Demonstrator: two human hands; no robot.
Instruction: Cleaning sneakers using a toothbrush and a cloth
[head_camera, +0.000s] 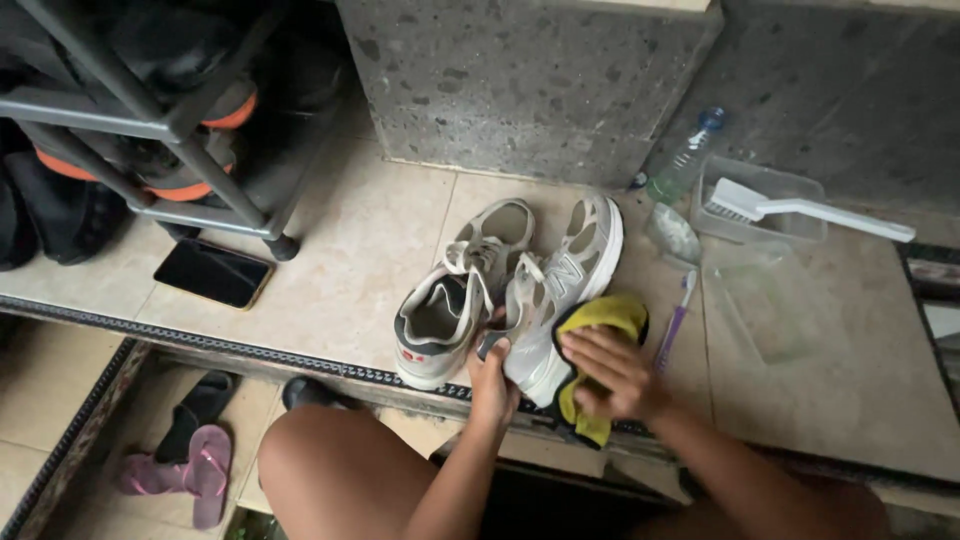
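Curled with the left hand (492, 375) round the heel of a grey-and-white mesh running shoe (560, 290), gripping it and tipping it on edge. Bent with the right hand (610, 372) over a bunched yellow microfibre cloth (610, 315), holding it and pressing it flat against the shoe's side panel and midsole.

Apparently mid-wipe along the sole edge, at the front lip of the beige tiled ledge (340, 260). Calls next, at a guess, for a steady heel grip while dragging the soft cloth forward toward the toe, over ridged rubber and open-weave mesh that could snag the nap.

Just left of the gripping fingers, touching the held shoe: the matching second shoe (455, 300), upright, tongue open, laces loose. Just right of the cloth: a slim purple toothbrush (675, 325), lying flat. Further right: a clear, shallow plastic tub (765, 300). Beyond it, a second clear tub with a white long-handled scrub brush (790, 208) across it, beside a tilted clear plastic bottle (685, 160).

Well to the left: a glossy black phone (212, 272), face down by a dark metal shoe rack (180, 130). Below the ledge: pink rubber flip-flops (200, 470).
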